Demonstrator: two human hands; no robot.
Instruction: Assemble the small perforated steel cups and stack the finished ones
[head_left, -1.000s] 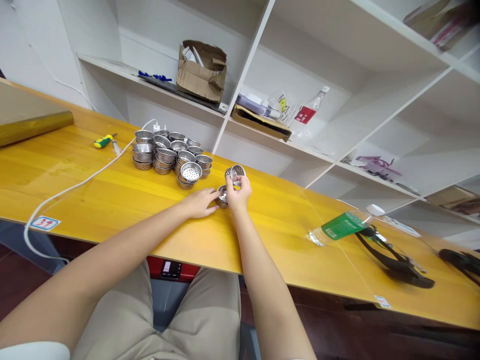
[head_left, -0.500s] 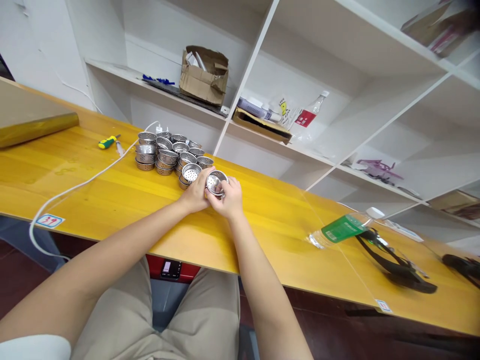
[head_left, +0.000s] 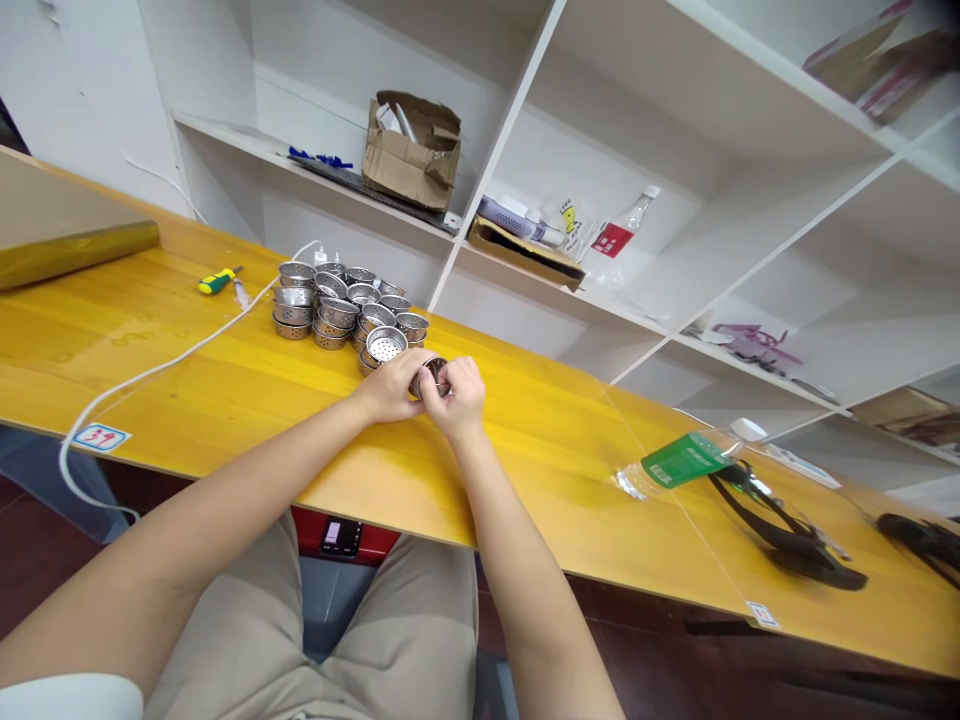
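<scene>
Both hands grip one small round metal strainer cup point(head_left: 430, 374) above the yellow table. My left hand point(head_left: 396, 387) wraps its left side with the fingers curled. My right hand point(head_left: 456, 393) closes on it from the right, with the thumb at its rim and near side. The fingers hide much of the cup, so its perforated bottom does not show. Just beyond my left hand stand several stacks of the same perforated steel cups point(head_left: 337, 312). The nearest one point(head_left: 387, 344) faces up, showing a holed base.
A white cable point(head_left: 180, 360) runs across the table on the left, near a green-yellow screwdriver point(head_left: 217, 281). To the right lie a bottle with a green label point(head_left: 688, 458) and a black strap point(head_left: 780, 540). White shelves point(head_left: 570, 330) holding a cardboard box point(head_left: 411, 150) stand behind.
The cup in my hands has tilted, so its open inside faces me less. My right thumb has shifted onto its near side. The stacks stay where they were.
</scene>
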